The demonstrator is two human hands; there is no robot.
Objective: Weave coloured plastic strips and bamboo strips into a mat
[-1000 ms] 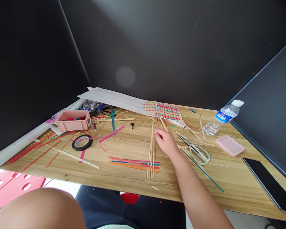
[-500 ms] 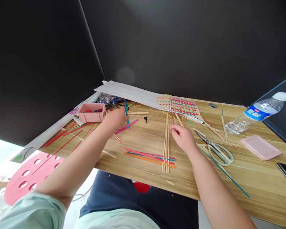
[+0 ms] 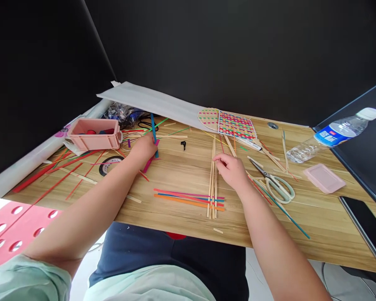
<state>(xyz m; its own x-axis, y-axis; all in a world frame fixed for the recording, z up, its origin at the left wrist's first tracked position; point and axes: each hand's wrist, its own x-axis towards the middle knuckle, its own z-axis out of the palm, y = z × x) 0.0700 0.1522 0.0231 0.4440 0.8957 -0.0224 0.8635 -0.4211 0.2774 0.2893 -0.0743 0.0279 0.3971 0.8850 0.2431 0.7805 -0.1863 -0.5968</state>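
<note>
My left hand (image 3: 143, 149) reaches across the table with its fingers closed at a magenta strip (image 3: 149, 164). A blue strip (image 3: 153, 125) passes by the same fingertips, which are partly hidden by the hand. My right hand (image 3: 229, 168) is curled, thumb and fingertips pinched on the upper part of a few plain wooden strips (image 3: 212, 179). These strips run lengthwise and fan slightly. Near their lower ends they cross several coloured strips (image 3: 188, 199) in pink, blue, red and orange.
A woven colourful panel (image 3: 236, 125) lies at the back. Scissors (image 3: 277, 186), a tilted plastic bottle (image 3: 329, 136), a pink lid (image 3: 324, 178) and a phone (image 3: 365, 228) are on the right. On the left are a pink box (image 3: 95, 140), black tape roll (image 3: 108, 167) and loose strips. A black earpiece (image 3: 183, 145) lies mid-table.
The view has shifted, bringing more of the right side in. Beside my left hand the magenta strip has turned steeper. My right fingertips have moved left onto the plain strips.
</note>
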